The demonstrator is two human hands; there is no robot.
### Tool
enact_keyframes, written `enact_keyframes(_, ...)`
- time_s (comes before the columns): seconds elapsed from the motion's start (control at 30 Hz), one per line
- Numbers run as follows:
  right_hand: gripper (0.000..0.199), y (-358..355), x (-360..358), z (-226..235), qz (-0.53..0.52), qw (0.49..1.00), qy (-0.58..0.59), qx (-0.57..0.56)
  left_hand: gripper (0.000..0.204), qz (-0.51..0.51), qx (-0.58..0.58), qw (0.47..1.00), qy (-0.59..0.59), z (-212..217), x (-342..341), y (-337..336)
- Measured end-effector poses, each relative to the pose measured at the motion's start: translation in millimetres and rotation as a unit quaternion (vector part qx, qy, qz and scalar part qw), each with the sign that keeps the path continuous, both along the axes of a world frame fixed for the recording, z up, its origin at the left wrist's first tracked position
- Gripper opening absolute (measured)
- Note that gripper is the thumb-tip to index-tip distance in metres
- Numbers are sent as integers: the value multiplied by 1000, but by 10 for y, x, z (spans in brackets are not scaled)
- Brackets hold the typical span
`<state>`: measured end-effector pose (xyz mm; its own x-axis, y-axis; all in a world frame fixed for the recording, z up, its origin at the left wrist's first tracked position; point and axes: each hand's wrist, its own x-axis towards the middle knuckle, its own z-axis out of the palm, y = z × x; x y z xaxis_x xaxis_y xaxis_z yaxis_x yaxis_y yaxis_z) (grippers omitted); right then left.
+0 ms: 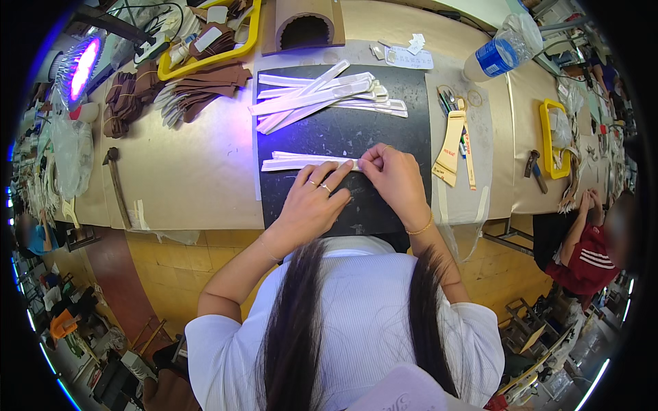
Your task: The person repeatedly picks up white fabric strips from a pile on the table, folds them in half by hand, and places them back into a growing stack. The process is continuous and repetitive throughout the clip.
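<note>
My left hand [312,205] with fingers spread, fingertips resting on the white strips [282,162], my right hand [397,179] pinched narrow at their right end, the strips lying crosswise on a black mat [363,216], nearer me than a loose white pile [315,96].

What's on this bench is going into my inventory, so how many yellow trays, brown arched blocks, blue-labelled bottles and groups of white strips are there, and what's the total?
Yellow trays: 2
Brown arched block: 1
Blue-labelled bottle: 1
Groups of white strips: 2
Total: 6
</note>
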<state>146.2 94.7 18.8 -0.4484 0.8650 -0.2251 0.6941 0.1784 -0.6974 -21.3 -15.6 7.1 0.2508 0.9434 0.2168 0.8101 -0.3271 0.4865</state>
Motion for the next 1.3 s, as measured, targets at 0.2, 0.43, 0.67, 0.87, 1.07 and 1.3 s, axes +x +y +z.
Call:
enact_keyframes(0.2, 13, 29, 103, 136, -10, 998, -61, 15, 14, -8, -11, 999, 37, 3, 11, 3)
enact_keyframes(0.43, 21, 87, 246, 47, 45, 986, 67, 147, 13, 19, -55, 996, -73, 87, -27, 29)
enact_keyframes(0.67, 16, -56, 165, -32, 99, 963, 46, 247, 13, 112, -149, 939, -290, 332, -183, 45)
enact_keyframes(0.87, 11, -87, 192, -38, 145, 949, 37, 279, 14, -2, -268, 915, -300, 452, -176, 16)
enact_keyframes(1.07, 12, 31, 202, 162, 189, 953, 27, 233, 18, -80, -59, 988, -121, 132, 76, 35)
enact_keyframes(1.3, 11, 344, -152, 522, 282, 930, 36, 232, 15, 0, -49, 992, -120, 114, 101, 109)
